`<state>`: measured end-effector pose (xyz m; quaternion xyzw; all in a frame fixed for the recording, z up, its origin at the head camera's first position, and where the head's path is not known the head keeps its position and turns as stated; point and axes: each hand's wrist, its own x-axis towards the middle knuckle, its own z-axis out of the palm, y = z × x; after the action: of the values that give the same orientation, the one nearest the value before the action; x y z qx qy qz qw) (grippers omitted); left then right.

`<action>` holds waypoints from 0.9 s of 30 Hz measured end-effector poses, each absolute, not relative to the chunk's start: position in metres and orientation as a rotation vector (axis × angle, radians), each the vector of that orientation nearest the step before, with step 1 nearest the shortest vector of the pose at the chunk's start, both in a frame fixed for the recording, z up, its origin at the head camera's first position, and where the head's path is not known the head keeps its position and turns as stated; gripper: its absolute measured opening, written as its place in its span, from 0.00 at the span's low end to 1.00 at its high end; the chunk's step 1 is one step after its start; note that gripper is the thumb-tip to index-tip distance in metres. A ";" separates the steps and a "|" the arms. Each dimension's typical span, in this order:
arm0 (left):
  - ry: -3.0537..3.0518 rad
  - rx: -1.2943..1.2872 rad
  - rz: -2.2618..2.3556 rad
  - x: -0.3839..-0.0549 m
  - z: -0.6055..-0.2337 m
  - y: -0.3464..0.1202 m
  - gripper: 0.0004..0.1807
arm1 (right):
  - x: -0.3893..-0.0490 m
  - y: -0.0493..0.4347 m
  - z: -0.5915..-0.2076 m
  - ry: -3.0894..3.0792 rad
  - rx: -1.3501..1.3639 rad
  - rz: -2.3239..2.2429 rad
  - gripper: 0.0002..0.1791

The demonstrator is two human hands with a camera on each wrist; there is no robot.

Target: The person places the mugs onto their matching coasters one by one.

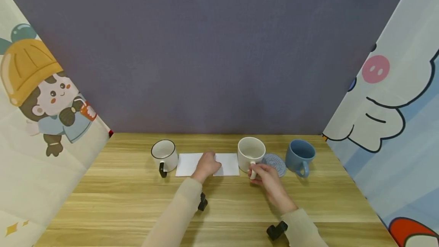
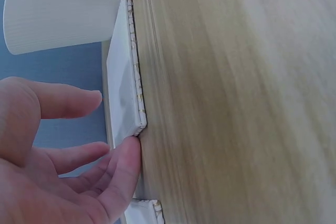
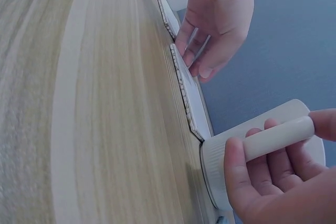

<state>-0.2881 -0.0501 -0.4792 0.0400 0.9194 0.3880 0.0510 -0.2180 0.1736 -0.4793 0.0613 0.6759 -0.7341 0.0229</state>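
Observation:
My right hand [image 1: 269,184] grips the handle of a plain white mug [image 1: 247,149], fingers curled round it in the right wrist view. The mug stands upright on the table. My left hand [image 1: 207,167] is over the gap between two flat white square coasters. Its fingertips touch the end of the right coaster [image 1: 228,164], while the thumb is held apart in the left wrist view. The left coaster [image 1: 186,163] lies flat, partly behind the hand. A ribbed, blue-grey round coaster [image 1: 276,164] lies just right of the white mug, partly hidden by it and my right hand.
A white mug with a black rim and black handle [image 1: 166,159] stands left of the white coasters. At the right stands a blue mug [image 1: 298,155]. A dark grey panel [image 1: 219,56] rises behind the wooden table [image 1: 120,201], and printed curtains flank both sides.

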 end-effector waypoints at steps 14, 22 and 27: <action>2.829 0.132 1.118 -0.291 -0.485 -0.052 0.28 | -0.219 0.175 -0.479 1.926 0.216 -2.360 0.15; 2.807 0.174 1.121 -0.292 -0.482 -0.056 0.28 | -0.218 0.178 -0.479 1.880 0.158 -2.359 0.13; 2.796 0.163 1.135 -0.293 -0.484 -0.058 0.29 | -0.218 0.175 -0.480 1.849 0.168 -2.391 0.11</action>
<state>-0.2927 -0.0585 -0.4843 0.0540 0.9236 0.3749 0.0599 -0.2184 0.1752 -0.4796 0.0555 0.6098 -0.7885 0.0573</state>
